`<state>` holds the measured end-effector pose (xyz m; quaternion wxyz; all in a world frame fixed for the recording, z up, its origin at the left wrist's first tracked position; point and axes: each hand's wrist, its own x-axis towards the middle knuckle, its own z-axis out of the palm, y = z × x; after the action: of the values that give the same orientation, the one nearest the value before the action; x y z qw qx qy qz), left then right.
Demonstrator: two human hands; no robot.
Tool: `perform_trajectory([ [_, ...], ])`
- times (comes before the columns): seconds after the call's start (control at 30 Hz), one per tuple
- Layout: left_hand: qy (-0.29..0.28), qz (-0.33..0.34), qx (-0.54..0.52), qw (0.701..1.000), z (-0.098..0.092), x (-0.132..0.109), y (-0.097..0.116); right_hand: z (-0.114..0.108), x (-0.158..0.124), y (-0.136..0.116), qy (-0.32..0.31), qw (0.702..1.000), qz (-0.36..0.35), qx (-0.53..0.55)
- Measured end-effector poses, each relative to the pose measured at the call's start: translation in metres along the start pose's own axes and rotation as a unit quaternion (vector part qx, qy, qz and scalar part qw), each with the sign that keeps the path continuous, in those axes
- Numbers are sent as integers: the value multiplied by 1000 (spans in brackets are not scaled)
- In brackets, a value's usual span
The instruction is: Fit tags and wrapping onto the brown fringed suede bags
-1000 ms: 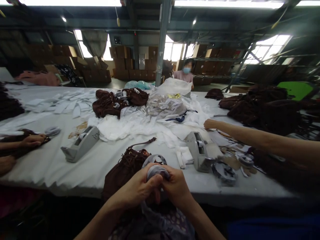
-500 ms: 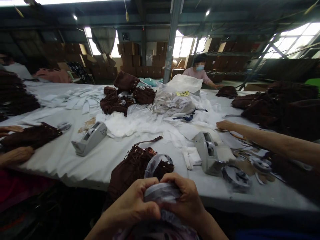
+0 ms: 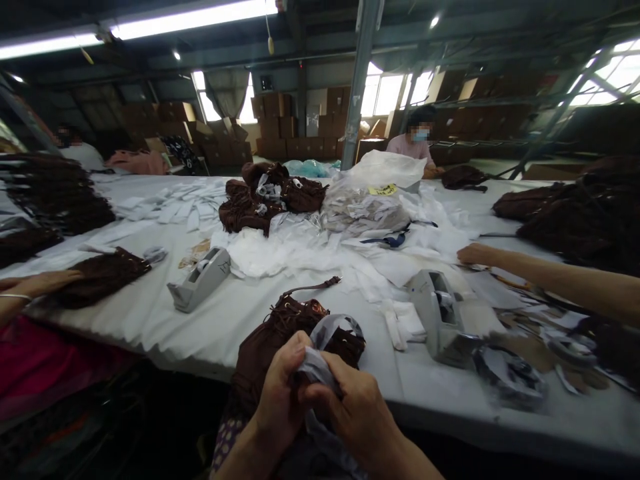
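Both of my hands are closed around a strip of thin greyish-white wrapping film (image 3: pixel 319 363), just in front of the table edge. My left hand (image 3: pixel 280 387) pinches it from the left, with the thumb on top. Close against it, my right hand (image 3: pixel 353 403) grips the film from the other side, and its loose end hangs below. Right behind my hands a dark brown bag (image 3: pixel 267 337) with fringe and metal eyelets lies at the edge. A film-covered loop (image 3: pixel 337 327) rises from the bag, and its buckled strap (image 3: pixel 315 285) stretches away over the white cloth.
Grey tape dispensers stand left (image 3: pixel 200 280) and right (image 3: pixel 435 317). Behind are crumpled white paper (image 3: pixel 270 253), a brown bag pile (image 3: pixel 273 197) and a large plastic sack (image 3: pixel 367 213). Co-workers' hands reach in at left (image 3: pixel 45 283) and right (image 3: pixel 480 255).
My hands have drawn closer together and the film between them is bunched tighter. The view has swung slightly left. At the left, a co-worker's hand now lies flat on a brown bag.
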<state>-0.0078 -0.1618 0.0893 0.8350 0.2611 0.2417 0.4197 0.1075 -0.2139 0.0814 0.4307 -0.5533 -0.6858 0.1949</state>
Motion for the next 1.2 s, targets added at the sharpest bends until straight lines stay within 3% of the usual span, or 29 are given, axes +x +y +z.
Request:
perform_trajectory([
  [0.17, -112, -10, 96, 989, -14, 3, 9, -18, 2, 7, -5, 995, -52, -79],
  [0.27, -141, -33, 254, 956, -13, 6, 25, -23, 6, 16, -43, 970, -103, -216],
  [0.37, -132, 46, 406, 903, -2, 7, 36, -24, 14, 18, -114, 937, -123, -308],
  [0.43, -113, 112, 434, 887, 7, 8, 36, -27, 20, 11, -136, 933, -123, -309],
  [0.5, -69, 154, 380, 910, 14, 8, 33, -32, 27, -1, -131, 944, -117, -279],
  [0.6, 35, 155, 169, 973, 23, 11, 26, -35, 30, -17, -101, 973, -82, -193],
  [0.67, 95, 135, 32, 986, 27, 15, 20, -29, 28, -22, -58, 988, -46, -139],
  [0.73, 133, 127, -32, 982, 27, 19, 14, -18, 22, -17, -1, 992, -19, -122],
  [0.83, 97, 118, 63, 986, 18, 23, 7, -8, 15, -1, 31, 977, -43, -207],
  [0.9, 17, 115, 209, 971, 12, 21, 9, -11, 15, 6, 3, 954, -92, -284],
  [0.97, -24, 146, 300, 942, 12, 17, 17, -20, 19, 3, -39, 941, -129, -312],
  [1.07, 35, 215, 219, 951, 28, 11, 36, -34, 32, -21, -46, 951, -146, -270],
  [1.2, 66, 163, -20, 984, 56, 11, 55, -32, 45, -47, 55, 969, -102, -217],
])
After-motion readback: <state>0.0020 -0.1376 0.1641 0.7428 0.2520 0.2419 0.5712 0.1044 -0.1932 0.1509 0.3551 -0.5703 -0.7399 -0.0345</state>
